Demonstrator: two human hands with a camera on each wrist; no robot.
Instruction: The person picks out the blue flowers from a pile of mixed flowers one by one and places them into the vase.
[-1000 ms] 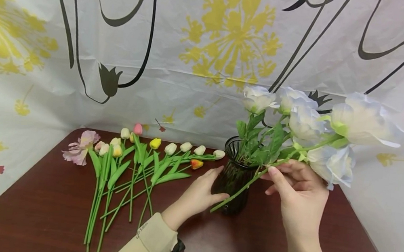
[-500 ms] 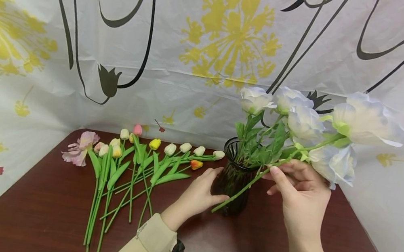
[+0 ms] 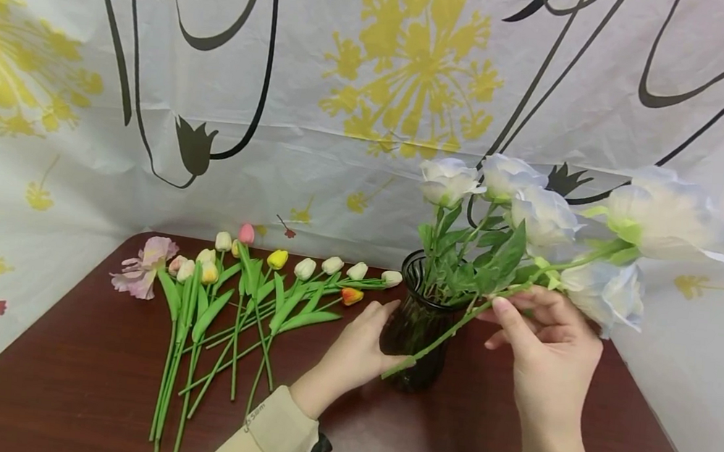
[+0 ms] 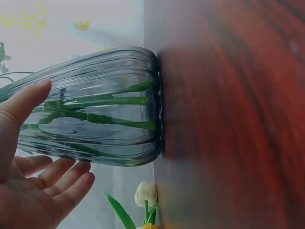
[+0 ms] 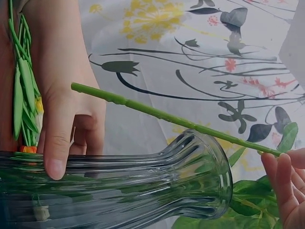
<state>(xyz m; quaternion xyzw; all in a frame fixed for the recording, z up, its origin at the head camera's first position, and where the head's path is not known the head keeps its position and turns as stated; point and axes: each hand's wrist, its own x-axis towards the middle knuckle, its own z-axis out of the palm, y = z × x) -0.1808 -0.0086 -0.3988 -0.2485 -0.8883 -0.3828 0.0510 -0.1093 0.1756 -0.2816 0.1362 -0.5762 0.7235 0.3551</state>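
Note:
My left hand (image 3: pixel 357 349) holds the dark ribbed glass vase (image 3: pixel 419 341) by its side, thumb in front; in the left wrist view the fingers curve along the lower side of the vase (image 4: pixel 105 107). Several green stems stand inside it. White-blue artificial roses (image 3: pixel 448 182) with green leaves rise from its mouth. Between thumb and fingers, my right hand (image 3: pixel 551 368) pinches the stem of another big white-blue rose (image 3: pixel 670 216). That stem (image 5: pixel 162 114) slants outside the vase, its cut end near my left thumb, its bloom to the right.
Left of the vase, tulips (image 3: pixel 304 268) in white, yellow, pink and orange lie with crossing stems on the dark red-brown table (image 3: pixel 86 374). A pink ruffled flower (image 3: pixel 145 267) lies at the far left. A patterned curtain (image 3: pixel 321 106) hangs behind the table.
My right hand and its rose have shifted slightly to the right. The roses in the vase have shifted a little left. My left hand stays on the vase.

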